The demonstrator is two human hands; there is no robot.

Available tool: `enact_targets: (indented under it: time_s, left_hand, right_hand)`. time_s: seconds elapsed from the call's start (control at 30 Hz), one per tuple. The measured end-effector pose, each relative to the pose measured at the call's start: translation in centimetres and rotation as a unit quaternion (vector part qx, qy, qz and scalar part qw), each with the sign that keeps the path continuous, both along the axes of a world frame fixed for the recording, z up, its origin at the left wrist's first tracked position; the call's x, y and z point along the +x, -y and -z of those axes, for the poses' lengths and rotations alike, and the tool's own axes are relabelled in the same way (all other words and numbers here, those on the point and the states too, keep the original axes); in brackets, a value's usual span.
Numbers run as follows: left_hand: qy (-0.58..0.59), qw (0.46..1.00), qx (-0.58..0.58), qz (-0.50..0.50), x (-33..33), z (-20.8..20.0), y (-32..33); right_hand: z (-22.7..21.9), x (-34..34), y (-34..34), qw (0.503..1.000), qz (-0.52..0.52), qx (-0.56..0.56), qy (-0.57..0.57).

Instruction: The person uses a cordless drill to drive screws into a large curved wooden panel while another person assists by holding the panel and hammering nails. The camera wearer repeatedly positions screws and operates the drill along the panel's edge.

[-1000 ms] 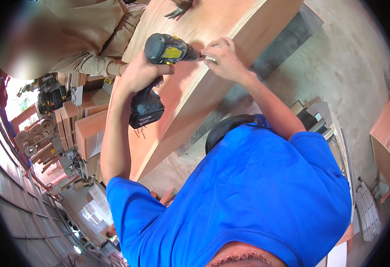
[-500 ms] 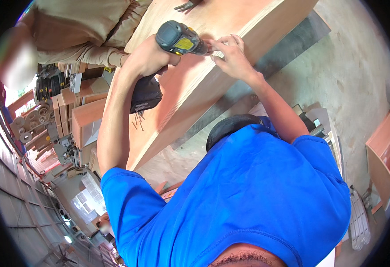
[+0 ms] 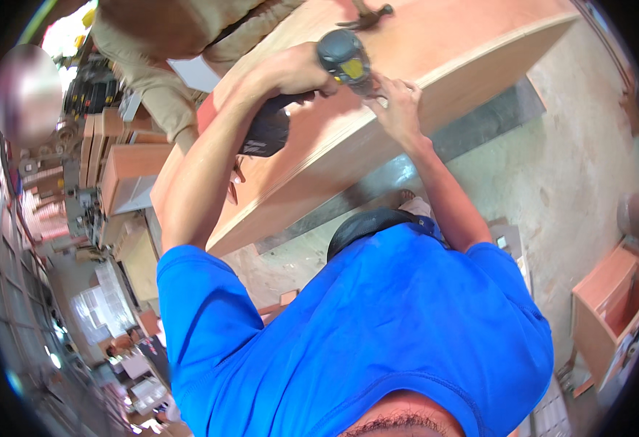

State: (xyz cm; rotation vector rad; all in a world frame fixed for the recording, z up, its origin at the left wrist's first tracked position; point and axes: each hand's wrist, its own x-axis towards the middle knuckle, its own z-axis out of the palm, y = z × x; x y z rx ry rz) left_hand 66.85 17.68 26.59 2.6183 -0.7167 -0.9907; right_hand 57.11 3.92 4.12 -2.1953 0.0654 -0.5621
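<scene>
Right hand (image 3: 398, 113): over the near edge of the wooden panel (image 3: 301, 149), fingertips by the tip of the cordless drill (image 3: 343, 52); whether they pinch anything cannot be told. Left hand (image 3: 298, 69): closed around the drill's handle, above the panel. Beyond: claw hammer (image 3: 367, 20); at the far edge, a co-worker's tan sleeve (image 3: 163, 105).

A broad wooden panel (image 3: 451, 36) with a pale layered edge carries a claw hammer (image 3: 367, 18), while the grey floor (image 3: 509, 182) bears an open wooden box (image 3: 589, 324).
</scene>
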Motion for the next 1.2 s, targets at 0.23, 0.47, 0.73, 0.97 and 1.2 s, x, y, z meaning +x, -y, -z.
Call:
enact_targets:
  time_s: [0.23, 0.47, 0.73, 0.97, 1.2]
  left_hand:
    - [0.017, 0.996, -0.088, -0.027, -3.4, -0.8, -4.3]
    - [0.005, 0.98, -0.193, -0.049, -8.7, -5.0, -12.5]
    - [0.029, 0.95, -0.178, -0.253, -16.7, -5.4, -36.9]
    - [0.093, 0.91, -0.107, -0.389, -22.6, -5.3, -55.2]
    - [0.078, 0.907, -0.113, -0.398, -23.2, -1.6, -63.3]
  right_hand:
    - [1.3, 0.5, 0.2, 0.987, -0.099, 0.123, 0.009]
    - [-6.5, -0.8, -3.2, 0.985, -0.149, 0.062, 0.068]
    - [-8.6, -3.6, -29.2, 0.935, -0.344, 0.084, 0.014]
    - [-6.5, -3.9, -50.7, 0.825, -0.558, 0.094, -0.008]
    - [-3.7, -5.6, -59.0, 0.843, -0.531, 0.059, -0.058]
